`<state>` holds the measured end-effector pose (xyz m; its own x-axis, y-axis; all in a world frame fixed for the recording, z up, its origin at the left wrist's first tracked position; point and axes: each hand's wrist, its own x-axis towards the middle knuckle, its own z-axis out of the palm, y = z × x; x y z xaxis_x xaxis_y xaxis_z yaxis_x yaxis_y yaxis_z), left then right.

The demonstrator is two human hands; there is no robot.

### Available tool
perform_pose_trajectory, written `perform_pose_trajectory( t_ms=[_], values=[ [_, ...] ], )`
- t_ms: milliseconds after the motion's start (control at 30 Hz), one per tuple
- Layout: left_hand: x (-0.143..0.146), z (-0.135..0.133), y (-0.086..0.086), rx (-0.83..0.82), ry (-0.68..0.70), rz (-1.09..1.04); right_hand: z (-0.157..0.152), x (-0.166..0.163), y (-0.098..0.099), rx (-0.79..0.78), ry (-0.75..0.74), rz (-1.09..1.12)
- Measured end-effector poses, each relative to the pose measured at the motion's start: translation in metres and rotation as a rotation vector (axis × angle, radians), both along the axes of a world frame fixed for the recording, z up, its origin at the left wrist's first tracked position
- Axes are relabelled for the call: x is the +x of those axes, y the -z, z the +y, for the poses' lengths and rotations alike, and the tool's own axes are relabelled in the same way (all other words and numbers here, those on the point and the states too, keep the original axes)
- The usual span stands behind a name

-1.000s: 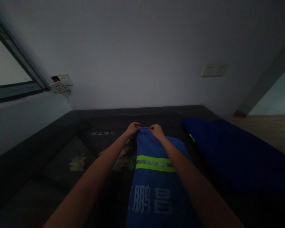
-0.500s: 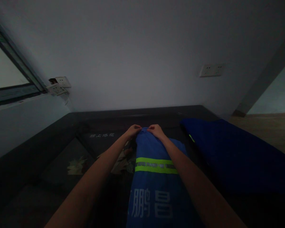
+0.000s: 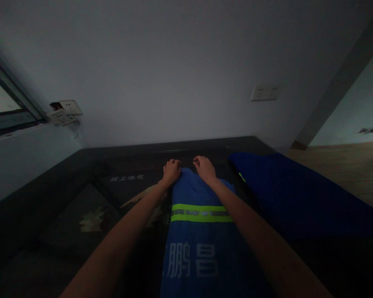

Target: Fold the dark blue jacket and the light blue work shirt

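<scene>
A folded blue work garment [image 3: 194, 238] with a yellow-green reflective stripe and white Chinese characters lies lengthwise on the dark table. At its far end, my left hand [image 3: 172, 170] rests beside the upper left corner, its fingers loosely bent and not gripping the cloth. My right hand [image 3: 204, 168] hovers just past the upper right corner, thumb and fingers slightly curled with a gap between them. Between the two hands, the garment's narrow top edge shows. My right forearm covers part of the garment's right side.
On the right of the table [image 3: 112, 155] lies a darker blue cloth [image 3: 286, 194] with a small yellow-green strip. A wall with a double socket [image 3: 265, 92] stands behind. More sockets [image 3: 65, 112] sit by the window at left. Wooden floor [image 3: 345, 163] shows at right.
Both hands have let go of the garment's top edge and moved slightly apart. The top edge now lies flatter. The view has shifted a little to the right.
</scene>
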<state>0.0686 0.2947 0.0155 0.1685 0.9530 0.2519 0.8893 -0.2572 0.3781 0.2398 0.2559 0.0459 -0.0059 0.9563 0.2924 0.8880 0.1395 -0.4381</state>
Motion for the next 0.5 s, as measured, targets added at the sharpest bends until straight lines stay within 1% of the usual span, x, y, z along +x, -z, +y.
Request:
perform_pose_trajectory(
  t_ms=[67, 133, 200, 267, 367, 433, 500],
  values=[
    [0.004, -0.011, -0.005, 0.047, 0.047, 0.045, -0.011, 0.030, -0.013, -0.032, 0.030, -0.021],
    [0.011, -0.024, -0.006, 0.095, 0.155, 0.099, -0.027, 0.061, -0.021, -0.072, 0.080, -0.043],
    [0.020, -0.036, -0.002, 0.119, 0.247, 0.140, -0.047, 0.088, -0.023, -0.131, 0.148, -0.081],
    [0.030, -0.046, 0.006, 0.080, 0.250, 0.154, -0.068, 0.103, -0.019, -0.242, 0.209, -0.137],
    [0.040, -0.052, 0.019, -0.023, 0.192, 0.144, -0.092, 0.105, -0.008, -0.378, 0.253, -0.191],
    [0.042, -0.054, 0.026, -0.046, 0.180, 0.134, -0.102, 0.096, -0.001, -0.415, 0.273, -0.204],
    [0.042, -0.055, 0.031, -0.032, 0.177, 0.137, -0.107, 0.087, 0.005, -0.425, 0.297, -0.217]
  ],
)
